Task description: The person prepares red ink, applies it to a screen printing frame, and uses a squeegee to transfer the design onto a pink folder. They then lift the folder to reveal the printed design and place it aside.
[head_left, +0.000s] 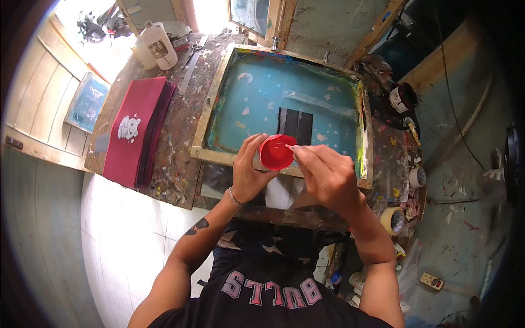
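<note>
Red cup (276, 154), seen nearly end-on with its mouth toward the viewer and its long axis thus foreshortened, lies between the hands, over the near rail of a wooden-framed printing screen (213, 104). The left hand (249, 170) is wrapped around its left side; the right hand (331, 174) is pinched at the right rim, whether on a slender tool cannot be told. Lettering: block capitals on the black shirt (262, 273); a label on the white bottle (158, 48), illegible.

Cup (276, 156) over screen frame (213, 106) on table (183, 136); stack (131, 150) left, tape roll (385, 221) right.
</note>
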`<control>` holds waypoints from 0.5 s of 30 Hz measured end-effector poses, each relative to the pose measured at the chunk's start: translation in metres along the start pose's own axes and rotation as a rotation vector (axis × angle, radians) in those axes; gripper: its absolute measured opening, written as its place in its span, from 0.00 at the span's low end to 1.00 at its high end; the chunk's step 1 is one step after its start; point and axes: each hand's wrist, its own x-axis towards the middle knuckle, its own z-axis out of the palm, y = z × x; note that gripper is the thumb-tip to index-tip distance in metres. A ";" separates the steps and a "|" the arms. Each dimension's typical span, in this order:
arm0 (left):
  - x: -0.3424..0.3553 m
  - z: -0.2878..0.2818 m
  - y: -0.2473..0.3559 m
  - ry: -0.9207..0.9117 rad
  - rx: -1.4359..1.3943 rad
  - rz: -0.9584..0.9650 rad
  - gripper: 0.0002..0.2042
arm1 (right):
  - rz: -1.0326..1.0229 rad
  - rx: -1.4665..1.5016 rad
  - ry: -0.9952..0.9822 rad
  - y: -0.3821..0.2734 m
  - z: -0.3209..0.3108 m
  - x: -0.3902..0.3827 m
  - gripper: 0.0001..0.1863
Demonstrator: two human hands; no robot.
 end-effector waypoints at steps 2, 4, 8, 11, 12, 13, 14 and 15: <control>-0.009 -0.002 -0.003 0.032 -0.023 0.006 0.39 | -0.052 -0.047 -0.054 -0.004 0.004 -0.006 0.15; -0.011 -0.002 -0.001 0.040 -0.018 0.008 0.39 | 0.007 -0.022 -0.050 -0.007 0.006 -0.010 0.13; -0.014 -0.002 0.004 0.029 0.000 0.009 0.39 | 0.215 0.119 0.008 -0.011 0.003 -0.010 0.08; -0.011 -0.004 0.007 0.018 0.009 0.025 0.39 | 0.251 0.107 0.113 -0.015 -0.003 -0.005 0.05; -0.009 -0.003 0.008 0.005 0.022 0.034 0.39 | 0.233 0.079 0.119 -0.013 -0.004 -0.005 0.05; -0.006 -0.002 0.007 -0.010 0.035 0.043 0.39 | 0.216 0.052 0.125 -0.008 -0.006 -0.005 0.05; -0.003 -0.001 0.006 -0.024 0.047 0.052 0.38 | 0.199 0.024 0.130 -0.003 -0.007 -0.004 0.05; 0.001 0.000 0.005 -0.038 0.066 0.055 0.38 | 0.223 0.034 0.128 0.005 -0.005 -0.004 0.05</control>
